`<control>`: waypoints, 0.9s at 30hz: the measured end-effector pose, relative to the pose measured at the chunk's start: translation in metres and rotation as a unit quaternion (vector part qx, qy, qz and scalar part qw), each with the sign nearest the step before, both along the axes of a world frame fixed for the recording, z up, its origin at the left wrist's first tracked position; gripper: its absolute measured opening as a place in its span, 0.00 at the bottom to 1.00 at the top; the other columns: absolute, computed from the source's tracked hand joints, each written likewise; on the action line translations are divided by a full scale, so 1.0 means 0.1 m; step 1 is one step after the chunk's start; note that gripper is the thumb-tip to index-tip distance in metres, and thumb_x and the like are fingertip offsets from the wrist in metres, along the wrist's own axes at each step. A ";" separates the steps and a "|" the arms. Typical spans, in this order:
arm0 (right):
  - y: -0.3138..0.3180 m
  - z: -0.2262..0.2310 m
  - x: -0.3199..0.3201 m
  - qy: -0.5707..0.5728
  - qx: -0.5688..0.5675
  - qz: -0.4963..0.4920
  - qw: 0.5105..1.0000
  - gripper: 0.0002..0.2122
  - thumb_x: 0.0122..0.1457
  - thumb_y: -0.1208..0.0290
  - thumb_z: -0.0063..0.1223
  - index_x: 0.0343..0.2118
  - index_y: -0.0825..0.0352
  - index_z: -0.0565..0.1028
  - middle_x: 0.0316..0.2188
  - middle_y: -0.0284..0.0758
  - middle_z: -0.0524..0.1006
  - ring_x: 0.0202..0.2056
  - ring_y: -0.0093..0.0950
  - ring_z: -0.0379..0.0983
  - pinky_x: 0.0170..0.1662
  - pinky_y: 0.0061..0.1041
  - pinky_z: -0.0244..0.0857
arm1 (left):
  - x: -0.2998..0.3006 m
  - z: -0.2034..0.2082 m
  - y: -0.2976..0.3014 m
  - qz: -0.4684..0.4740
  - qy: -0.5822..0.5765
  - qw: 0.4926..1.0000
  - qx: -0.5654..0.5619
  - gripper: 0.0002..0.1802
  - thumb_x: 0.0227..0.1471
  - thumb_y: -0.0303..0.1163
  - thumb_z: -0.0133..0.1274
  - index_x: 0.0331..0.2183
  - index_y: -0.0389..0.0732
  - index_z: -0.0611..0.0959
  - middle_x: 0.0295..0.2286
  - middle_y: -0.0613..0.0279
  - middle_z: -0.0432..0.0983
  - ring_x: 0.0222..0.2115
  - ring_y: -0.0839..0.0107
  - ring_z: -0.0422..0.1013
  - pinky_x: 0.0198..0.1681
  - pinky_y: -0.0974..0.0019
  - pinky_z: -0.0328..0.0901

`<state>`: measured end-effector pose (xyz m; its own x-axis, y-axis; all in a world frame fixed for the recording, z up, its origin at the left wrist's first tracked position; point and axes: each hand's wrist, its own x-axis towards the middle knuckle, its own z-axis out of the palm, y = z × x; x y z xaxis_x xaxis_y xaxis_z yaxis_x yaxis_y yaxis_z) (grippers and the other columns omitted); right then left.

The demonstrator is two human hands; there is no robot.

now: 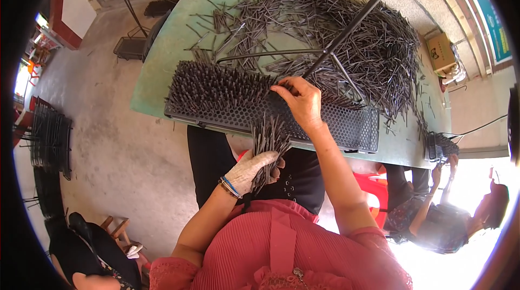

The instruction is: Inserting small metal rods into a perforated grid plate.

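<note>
I see left hand (252, 172) clamped round rods (265, 143) at near edge of panel (355, 128); panel on table (149, 94), part filled. Right hand (301, 103) over panel; pinch unclear, can't tell. Likely filling step; next calls for aligning rod, bare hole.

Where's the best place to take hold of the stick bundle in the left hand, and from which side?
Probably by the upper part of the bundle, coming from the tray side: those ends fan out free toward the tray, while the left hand wraps the lower part.
</note>
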<state>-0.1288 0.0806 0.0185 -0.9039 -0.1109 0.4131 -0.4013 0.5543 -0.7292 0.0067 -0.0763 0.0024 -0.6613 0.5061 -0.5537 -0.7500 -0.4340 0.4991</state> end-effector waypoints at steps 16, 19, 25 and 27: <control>-0.07 0.01 0.04 0.022 0.006 -0.027 0.999 0.09 0.49 0.73 0.66 0.31 0.71 0.79 0.22 0.35 0.78 0.20 0.19 0.70 0.25 0.19 0.65 | 0.00 -0.07 -0.01 -0.002 0.029 1.000 0.007 0.15 0.55 0.38 0.53 0.41 0.40 0.76 0.29 0.62 0.77 0.23 0.76 0.74 0.26 0.71 0.72; -0.07 0.00 0.03 0.056 0.037 -0.020 0.998 0.08 0.50 0.73 0.65 0.30 0.71 0.79 0.22 0.36 0.78 0.20 0.21 0.71 0.26 0.20 0.65 | 0.00 -0.12 -0.01 -0.005 0.023 1.000 0.016 0.15 0.55 0.38 0.53 0.41 0.40 0.76 0.29 0.62 0.77 0.23 0.76 0.74 0.26 0.71 0.72; -0.06 0.03 0.04 0.065 0.037 -0.028 0.997 0.07 0.50 0.74 0.65 0.30 0.70 0.79 0.25 0.38 0.79 0.22 0.27 0.74 0.26 0.22 0.68 | 0.00 -0.11 -0.01 -0.006 0.023 1.000 0.014 0.15 0.55 0.38 0.53 0.42 0.40 0.76 0.30 0.62 0.77 0.23 0.76 0.73 0.26 0.71 0.71; -0.06 0.04 0.05 0.071 0.053 -0.023 0.996 0.07 0.50 0.74 0.65 0.30 0.70 0.79 0.26 0.38 0.79 0.23 0.29 0.76 0.27 0.23 0.69 | 0.00 -0.12 -0.01 -0.005 0.024 1.000 0.015 0.15 0.55 0.38 0.53 0.42 0.40 0.76 0.30 0.62 0.77 0.23 0.76 0.73 0.26 0.72 0.71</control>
<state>-0.1243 0.0742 0.0226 -0.8419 -0.1201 0.5261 -0.4690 0.6450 -0.6033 0.0069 -0.0773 -0.0095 -0.6819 0.5286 -0.5055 -0.7295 -0.4420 0.5219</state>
